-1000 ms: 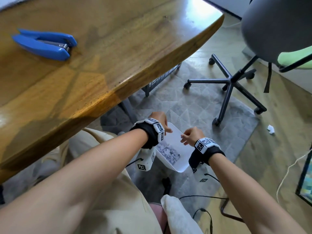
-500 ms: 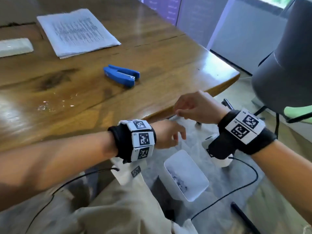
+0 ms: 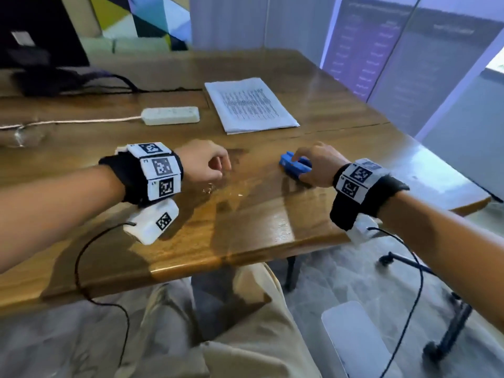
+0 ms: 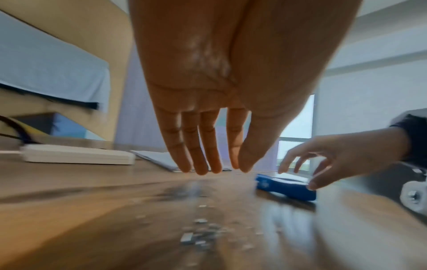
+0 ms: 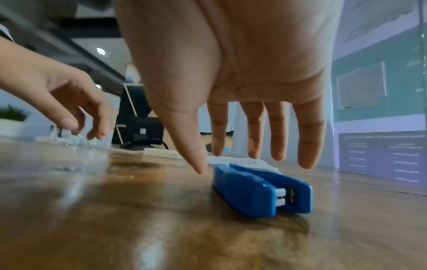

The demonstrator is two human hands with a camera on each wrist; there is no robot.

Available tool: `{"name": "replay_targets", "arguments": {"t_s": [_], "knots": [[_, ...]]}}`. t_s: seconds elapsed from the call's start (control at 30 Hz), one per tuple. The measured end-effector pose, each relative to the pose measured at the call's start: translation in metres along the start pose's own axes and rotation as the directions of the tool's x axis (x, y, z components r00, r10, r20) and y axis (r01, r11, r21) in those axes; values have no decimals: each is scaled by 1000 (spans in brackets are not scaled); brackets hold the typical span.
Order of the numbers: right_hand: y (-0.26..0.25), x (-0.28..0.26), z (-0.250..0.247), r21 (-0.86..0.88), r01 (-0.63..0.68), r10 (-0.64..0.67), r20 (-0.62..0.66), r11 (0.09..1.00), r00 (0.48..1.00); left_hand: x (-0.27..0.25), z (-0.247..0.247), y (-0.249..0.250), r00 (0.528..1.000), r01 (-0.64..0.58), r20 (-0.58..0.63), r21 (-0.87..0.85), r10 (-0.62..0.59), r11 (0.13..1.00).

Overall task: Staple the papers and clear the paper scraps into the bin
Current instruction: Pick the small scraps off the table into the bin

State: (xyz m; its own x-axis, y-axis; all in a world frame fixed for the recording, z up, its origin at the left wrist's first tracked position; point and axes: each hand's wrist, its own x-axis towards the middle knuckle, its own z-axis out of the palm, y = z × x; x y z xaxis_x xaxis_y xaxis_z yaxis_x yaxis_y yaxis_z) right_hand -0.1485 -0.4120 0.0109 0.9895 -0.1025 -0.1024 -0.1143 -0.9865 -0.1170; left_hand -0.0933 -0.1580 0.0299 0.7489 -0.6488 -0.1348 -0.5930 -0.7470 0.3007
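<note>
Blue plastic, the stapler lies flat on the wooden table, directly under the right hand, whose fingers hang straight and spread above it, thumb tip beside its far end (contact cannot be told). The left hand hovers with fingers relaxed over small paper scraps. The stapled papers lie farther back, the white bin on the floor.
</note>
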Motion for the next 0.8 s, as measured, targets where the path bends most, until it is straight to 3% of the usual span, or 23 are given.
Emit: {"name": "replay_targets", "arguments": {"t_s": [0.17,0.37,0.47,0.63,0.73,0.8], "knots": [[4,24,15,-21,-92,93,64,996,994,-6,-2,-69,974,223,0,116,-225,968],[27,36,10,-43,-139,139,1,989,990,-12,1,-116,922,378,39,120,-385,918],[42,41,7,-34,-213,212,-31,976,977,-13,4,-122,913,378,106,146,-394,914],[44,48,7,-60,-274,276,26,960,961,-17,14,-118,869,299,296,327,-398,897],[19,48,12,-149,-199,201,3,969,979,-19,25,-108,875,286,290,339,-389,896],[-8,45,18,-200,-46,58,52,979,997,-17,33,-101,894,271,259,334,-365,903]]}}
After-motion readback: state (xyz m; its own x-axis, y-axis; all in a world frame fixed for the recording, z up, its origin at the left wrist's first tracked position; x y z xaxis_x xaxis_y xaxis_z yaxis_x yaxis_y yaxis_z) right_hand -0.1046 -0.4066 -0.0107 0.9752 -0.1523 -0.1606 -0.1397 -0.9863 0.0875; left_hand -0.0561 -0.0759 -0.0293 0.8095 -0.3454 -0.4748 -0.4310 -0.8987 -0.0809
